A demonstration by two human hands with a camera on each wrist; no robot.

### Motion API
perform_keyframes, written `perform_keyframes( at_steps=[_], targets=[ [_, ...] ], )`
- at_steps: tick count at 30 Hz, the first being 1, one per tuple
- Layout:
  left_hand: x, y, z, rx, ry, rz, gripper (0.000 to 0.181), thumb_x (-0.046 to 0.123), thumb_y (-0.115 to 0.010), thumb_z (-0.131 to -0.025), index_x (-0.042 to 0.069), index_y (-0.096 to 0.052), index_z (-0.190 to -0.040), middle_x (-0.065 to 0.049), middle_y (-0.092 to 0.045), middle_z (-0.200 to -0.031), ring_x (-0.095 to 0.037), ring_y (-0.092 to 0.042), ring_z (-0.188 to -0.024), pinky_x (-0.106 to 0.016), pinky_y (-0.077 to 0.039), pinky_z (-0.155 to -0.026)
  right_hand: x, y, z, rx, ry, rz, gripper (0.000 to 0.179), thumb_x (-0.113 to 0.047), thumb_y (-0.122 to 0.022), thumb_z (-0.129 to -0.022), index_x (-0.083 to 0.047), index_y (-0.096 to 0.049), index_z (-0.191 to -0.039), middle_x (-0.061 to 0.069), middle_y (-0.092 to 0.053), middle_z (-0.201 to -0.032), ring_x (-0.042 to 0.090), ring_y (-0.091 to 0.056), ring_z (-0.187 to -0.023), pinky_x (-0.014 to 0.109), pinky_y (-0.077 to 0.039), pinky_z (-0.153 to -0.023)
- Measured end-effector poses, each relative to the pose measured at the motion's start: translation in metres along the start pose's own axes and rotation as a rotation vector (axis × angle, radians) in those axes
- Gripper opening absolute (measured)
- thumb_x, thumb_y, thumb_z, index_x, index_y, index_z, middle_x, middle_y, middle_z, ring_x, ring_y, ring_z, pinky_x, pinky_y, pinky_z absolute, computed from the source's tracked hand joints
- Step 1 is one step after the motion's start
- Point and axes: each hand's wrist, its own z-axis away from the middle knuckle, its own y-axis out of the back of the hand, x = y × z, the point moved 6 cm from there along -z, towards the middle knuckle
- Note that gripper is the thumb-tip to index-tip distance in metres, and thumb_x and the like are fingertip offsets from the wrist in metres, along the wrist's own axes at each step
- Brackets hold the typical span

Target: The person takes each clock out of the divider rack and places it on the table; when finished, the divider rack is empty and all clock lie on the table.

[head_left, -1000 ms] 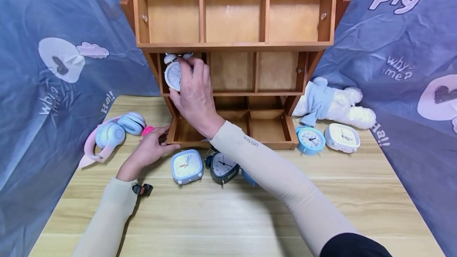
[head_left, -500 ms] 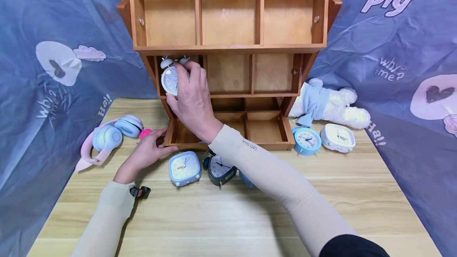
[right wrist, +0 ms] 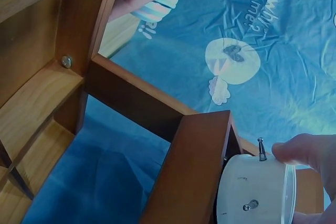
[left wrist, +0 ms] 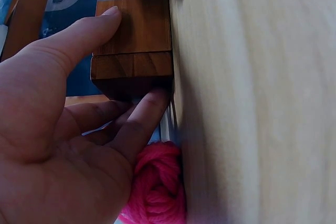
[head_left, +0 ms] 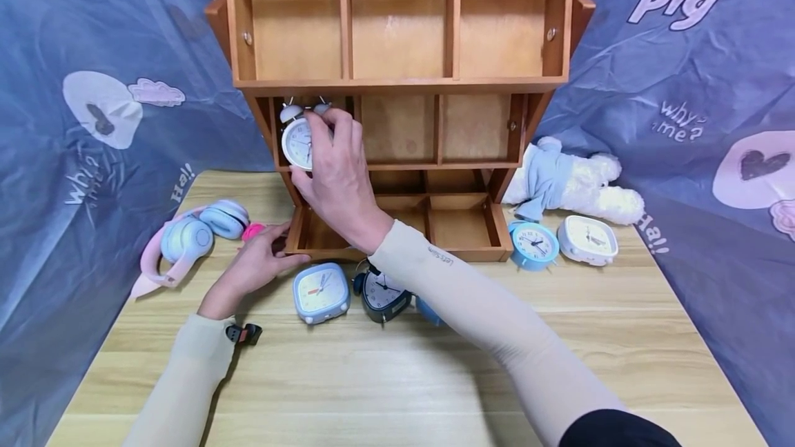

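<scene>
My right hand (head_left: pixel 340 174) pinches a white twin-bell alarm clock (head_left: pixel 296 143) at the left compartment of the middle tier of a wooden three-tier shelf (head_left: pixel 400 81). In the right wrist view, the clock's white body (right wrist: pixel 247 187) and short metal legs show beside the wooden edge, with the thumb on its rim. At the shelf's lower left corner, my left hand (head_left: pixel 251 267) grips the bottom tier. The left wrist view shows the thumb (left wrist: pixel 97 30) on the wood's front face and the other fingers round its end. Part of the clock face is hidden by my right hand.
On the table before the shelf lie a light blue square clock (head_left: pixel 321 293) and a black clock (head_left: pixel 385 292). Headphones (head_left: pixel 186 240) and pink yarn (left wrist: pixel 157 187) are left. A blue round clock (head_left: pixel 534 245), white clock (head_left: pixel 588 239) and plush toy (head_left: pixel 577 178) are right.
The head view has shifted slightly. The white clock, held by my right hand, now faces more forward and sits a touch lower than half a second ago. My left hand keeps its grip on the shelf.
</scene>
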Motion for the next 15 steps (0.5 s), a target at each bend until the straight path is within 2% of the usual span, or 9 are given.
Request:
perform_keyframes(
  at_steps=[15],
  targets=[
    [0.0011,0.0009,0.0001,0.000,0.003,-0.010,0.089,0.037,-0.085,-0.102,-0.004,-0.043,-0.169,-0.030,-0.060,-0.159,-0.046,-0.068,-0.137,-0.064,-0.057,-0.114,-0.0019,0.0075,0.0091,-0.031,0.003,-0.026,0.070,-0.024,-0.088,-0.095,0.002,-0.059,-0.153,0.023,-0.052,-0.146,0.037,-0.051,-0.133,0.039,-0.052,-0.113]
  ],
)
